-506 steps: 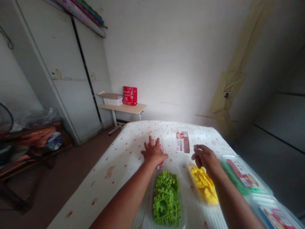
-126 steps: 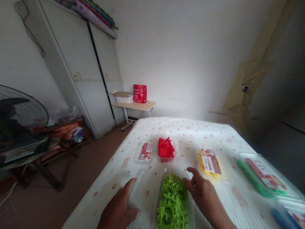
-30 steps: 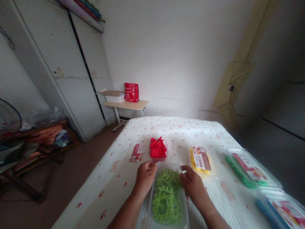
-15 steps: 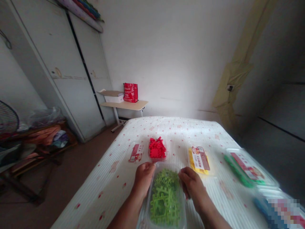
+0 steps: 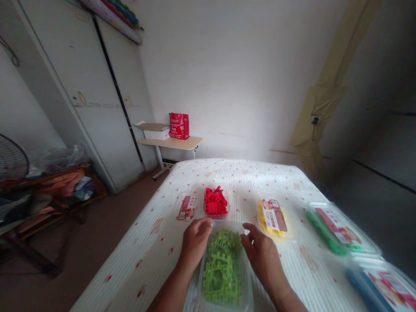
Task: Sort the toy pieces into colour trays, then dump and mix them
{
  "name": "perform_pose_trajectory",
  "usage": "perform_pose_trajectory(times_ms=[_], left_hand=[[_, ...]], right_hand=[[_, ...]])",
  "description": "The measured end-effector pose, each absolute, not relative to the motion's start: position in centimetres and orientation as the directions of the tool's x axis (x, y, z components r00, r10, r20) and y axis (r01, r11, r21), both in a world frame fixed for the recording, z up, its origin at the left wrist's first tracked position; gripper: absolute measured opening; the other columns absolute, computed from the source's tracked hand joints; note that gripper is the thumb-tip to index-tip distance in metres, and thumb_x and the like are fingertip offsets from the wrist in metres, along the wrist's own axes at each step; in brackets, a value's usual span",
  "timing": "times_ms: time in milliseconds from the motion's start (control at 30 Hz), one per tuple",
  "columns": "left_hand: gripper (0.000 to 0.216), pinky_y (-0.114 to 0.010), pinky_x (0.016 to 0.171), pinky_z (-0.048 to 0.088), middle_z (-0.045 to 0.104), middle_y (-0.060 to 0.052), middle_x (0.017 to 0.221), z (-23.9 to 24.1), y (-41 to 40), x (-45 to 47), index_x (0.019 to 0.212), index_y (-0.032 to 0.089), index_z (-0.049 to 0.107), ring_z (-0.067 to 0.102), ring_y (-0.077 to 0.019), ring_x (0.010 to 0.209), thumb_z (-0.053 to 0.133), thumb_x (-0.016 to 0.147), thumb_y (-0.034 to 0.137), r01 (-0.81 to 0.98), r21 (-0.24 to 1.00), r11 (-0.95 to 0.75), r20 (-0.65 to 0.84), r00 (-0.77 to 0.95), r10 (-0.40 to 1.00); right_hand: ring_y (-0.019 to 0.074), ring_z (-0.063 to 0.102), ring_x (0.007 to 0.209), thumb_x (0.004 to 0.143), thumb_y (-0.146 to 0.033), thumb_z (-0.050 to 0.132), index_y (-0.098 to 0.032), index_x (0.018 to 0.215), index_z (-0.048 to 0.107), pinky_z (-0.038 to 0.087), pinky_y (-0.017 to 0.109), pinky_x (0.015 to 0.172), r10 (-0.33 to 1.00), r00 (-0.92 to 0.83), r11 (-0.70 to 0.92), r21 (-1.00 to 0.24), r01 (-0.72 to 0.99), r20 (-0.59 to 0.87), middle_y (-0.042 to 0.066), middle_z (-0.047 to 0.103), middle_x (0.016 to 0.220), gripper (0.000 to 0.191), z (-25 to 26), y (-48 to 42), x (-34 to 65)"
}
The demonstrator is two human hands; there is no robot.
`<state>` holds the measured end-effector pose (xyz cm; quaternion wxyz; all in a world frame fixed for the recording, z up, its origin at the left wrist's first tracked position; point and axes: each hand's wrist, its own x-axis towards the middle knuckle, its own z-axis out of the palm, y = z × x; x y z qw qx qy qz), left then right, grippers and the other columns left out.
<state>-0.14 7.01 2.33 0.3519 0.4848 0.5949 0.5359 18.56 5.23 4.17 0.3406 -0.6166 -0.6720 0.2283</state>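
A clear plastic container (image 5: 248, 299) holding light-green notched building pieces (image 5: 222, 273) sits in front of me on the bed. My left hand (image 5: 196, 240) grips its far left corner, thumb along the rim. At the far right corner, my right hand (image 5: 261, 249) has thumb and forefinger parted, with the fingertips close to the rim; whether they touch it is unclear. Just beyond is an uncovered container of red pieces (image 5: 216, 203), with a labelled clear lid (image 5: 187, 207) lying to its left.
To the right lie labelled boxes: one with yellow pieces (image 5: 273, 218), one with green pieces (image 5: 341, 229) and one with blue pieces (image 5: 380, 281). A white patterned cover (image 5: 227, 171) lies under everything. Behind stands a small table (image 5: 182, 143) with a red bag (image 5: 178, 125).
My right hand's thumb and forefinger have loosened and spread from the container's rim. The left hand keeps its grip. The container has shifted very slightly left in view.
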Motion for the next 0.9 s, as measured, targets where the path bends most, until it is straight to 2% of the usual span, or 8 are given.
perform_pose_trajectory(times_ms=[200,433,533,633,700,800,900], left_hand=[[0.026,-0.03,0.074,0.046,0.069,-0.006,0.081,2.6,6.6,-0.2,0.087,0.017,0.07,0.062,-0.0195,0.076,0.057,0.069,0.03,0.357,0.929,-0.101,0.194,-0.236,0.952],[0.017,-0.028,0.066,0.045,0.066,-0.004,0.071,4.1,6.3,-0.5,0.073,0.016,0.067,0.061,-0.0184,0.069,0.054,0.068,0.025,0.421,0.899,-0.118,0.232,-0.232,0.945],[0.019,-0.026,0.062,0.045,0.067,-0.004,0.07,6.0,5.9,-0.8,0.077,0.015,0.067,0.06,-0.0172,0.066,0.054,0.068,0.026,0.369,0.925,-0.087,0.172,-0.202,0.964],[0.024,-0.025,0.061,0.044,0.068,-0.004,0.074,8.3,5.2,-1.2,0.084,0.015,0.068,0.058,-0.0153,0.065,0.057,0.068,0.028,0.308,0.949,-0.064,0.099,-0.1,0.99],[0.021,-0.022,0.055,0.041,0.064,-0.001,0.065,9.7,4.7,-1.7,0.08,0.016,0.069,0.054,-0.0119,0.058,0.058,0.068,0.029,0.283,0.959,-0.033,0.038,-0.015,0.999],[0.022,-0.017,0.04,0.027,0.053,0.004,0.05,10.6,3.8,-3.1,0.077,0.016,0.069,0.038,-0.0057,0.041,0.06,0.067,0.033,0.193,0.978,0.082,-0.081,-0.013,0.997],[0.038,-0.017,0.036,0.018,0.048,0.006,0.047,9.8,2.7,-5.0,0.093,0.014,0.066,0.029,-0.0032,0.036,0.065,0.063,0.037,-0.024,0.992,0.123,-0.125,-0.125,0.984]], right_hand=[[0.0184,0.06,0.062,0.081,-0.03,0.038,-0.012,0.106,0.06,0.042,0.026,0.062,0.988,-0.034,0.123,-0.645,0.755,0.148,0.007,0.065,0.071,0.038,5.1,4.9,18.3],[0.0161,0.054,0.055,0.08,-0.031,0.04,-0.011,0.103,0.062,0.04,0.026,0.058,0.978,-0.059,0.186,-0.699,0.691,0.202,0.004,0.06,0.063,0.038,6.5,5.2,18.6],[0.0132,0.047,0.052,0.08,-0.033,0.043,-0.012,0.102,0.063,0.036,0.024,0.054,0.968,-0.146,0.249,-0.782,0.571,0.202,0.0,0.054,0.057,0.036,7.8,5.9,18.9],[0.0102,0.041,0.052,0.079,-0.035,0.048,-0.014,0.1,0.064,0.033,0.023,0.051,0.938,-0.313,0.278,-0.867,0.413,0.151,-0.003,0.049,0.057,0.034,9.1,6.8,19.0],[0.009,0.039,0.052,0.077,-0.038,0.052,-0.014,0.099,0.064,0.033,0.022,0.05,0.917,-0.378,0.257,-0.91,0.325,0.124,-0.003,0.048,0.059,0.034,10.0,7.1,18.9],[0.0084,0.04,0.05,0.074,-0.046,0.055,-0.013,0.1,0.061,0.034,0.022,0.046,0.937,-0.332,0.194,-0.953,0.234,0.109,-0.002,0.051,0.062,0.043,11.1,7.0,19.3],[0.0093,0.045,0.048,0.075,-0.054,0.05,-0.014,0.091,0.062,0.036,0.022,0.042,0.965,-0.227,0.186,-0.955,0.231,0.133,0.002,0.057,0.066,0.045,11.6,5.9,20.7]])
